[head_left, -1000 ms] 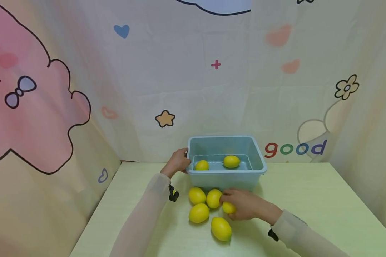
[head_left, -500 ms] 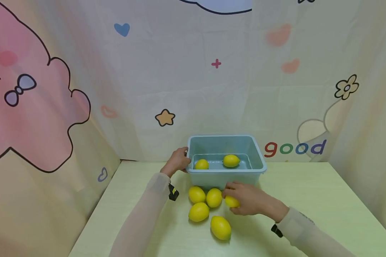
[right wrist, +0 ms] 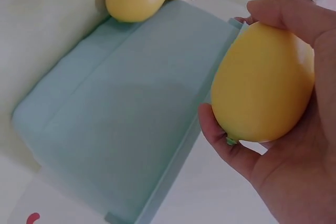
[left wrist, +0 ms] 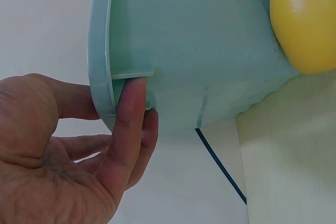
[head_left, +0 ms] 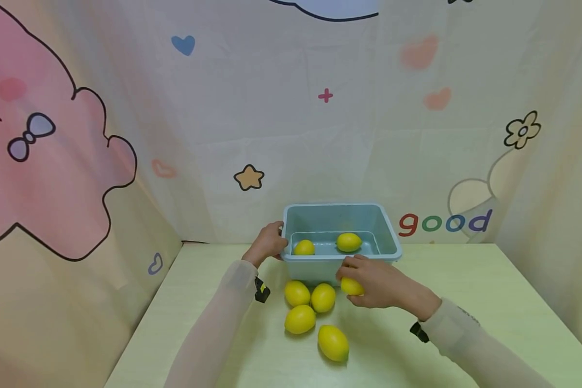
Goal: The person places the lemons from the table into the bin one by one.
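On a pale green tabletop (head_left: 465, 323) sits an open, light-blue rectangular plastic basin (head_left: 320, 274); the left hand (head_left: 270, 241) grips its left rim (left wrist: 100, 40), fingers (left wrist: 131, 119) curled beneath; the right hand (head_left: 380, 283) grasps a smooth yellow lemon (head_left: 352, 286), digits wrapped round it, in front of the basin's near wall (head_left: 305, 271); two yellow lemons (head_left: 349, 242) lie inside, and four loose yellow lemons (head_left: 333, 343) on the tabletop before it; carried too low, the held lemon could strike the near rim (head_left: 320, 258) and jolt the basin; a slackening grasp could drop it among the loose ones and set them rolling.
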{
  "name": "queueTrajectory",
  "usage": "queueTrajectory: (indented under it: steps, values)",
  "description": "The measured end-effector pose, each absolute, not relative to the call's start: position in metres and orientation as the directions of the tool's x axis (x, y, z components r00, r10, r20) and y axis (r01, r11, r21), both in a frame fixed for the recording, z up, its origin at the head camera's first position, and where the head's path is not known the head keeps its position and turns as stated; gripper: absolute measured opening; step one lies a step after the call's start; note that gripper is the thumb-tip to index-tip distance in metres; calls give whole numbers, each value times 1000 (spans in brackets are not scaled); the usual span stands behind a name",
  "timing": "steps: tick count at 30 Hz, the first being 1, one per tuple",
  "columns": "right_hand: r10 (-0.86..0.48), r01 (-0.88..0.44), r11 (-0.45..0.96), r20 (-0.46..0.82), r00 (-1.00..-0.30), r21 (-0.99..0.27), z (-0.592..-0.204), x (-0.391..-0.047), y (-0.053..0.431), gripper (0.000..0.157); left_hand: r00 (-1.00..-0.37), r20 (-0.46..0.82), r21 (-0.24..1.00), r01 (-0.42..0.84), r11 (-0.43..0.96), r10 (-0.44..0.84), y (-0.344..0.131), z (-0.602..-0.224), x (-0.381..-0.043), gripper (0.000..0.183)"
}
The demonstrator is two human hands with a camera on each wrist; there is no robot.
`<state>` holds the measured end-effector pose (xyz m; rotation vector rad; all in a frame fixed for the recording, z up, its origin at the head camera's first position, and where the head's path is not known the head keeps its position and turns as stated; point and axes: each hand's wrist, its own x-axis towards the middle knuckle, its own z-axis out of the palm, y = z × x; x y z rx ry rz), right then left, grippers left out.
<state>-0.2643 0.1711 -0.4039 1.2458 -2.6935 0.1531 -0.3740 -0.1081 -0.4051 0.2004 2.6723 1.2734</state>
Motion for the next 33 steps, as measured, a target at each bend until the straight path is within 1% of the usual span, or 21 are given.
queueTrajectory:
  steps: [8, 14, 19, 25, 33]
  values:
    - [-726, -750, 661, 226, -649, -30, -387, -270, 172, 31, -976, -104, 773, 41, 633, 191, -107, -405, -375, 61]
    - [-737, -771, 637, 268, -620, -30, -373, -274, 172, 32, -975, -109, 776, 37, 629, 192, -107, -404, -375, 60]
    - [-729, -767, 641, 285, -622, -35, -362, -278, 171, 34, -977, -110, 778, 31, 628, 185, -108, -403, -375, 58]
    - [-724, -771, 636, 313, -615, -45, -354, -286, 170, 31, -977, -114, 779, 25, 626, 182, -108, -402, -373, 59]
    - [-702, -753, 654, 317, -638, -66, -339, -297, 165, 29, -977, -102, 780, 38, 624, 187, -108, -403, -371, 58]
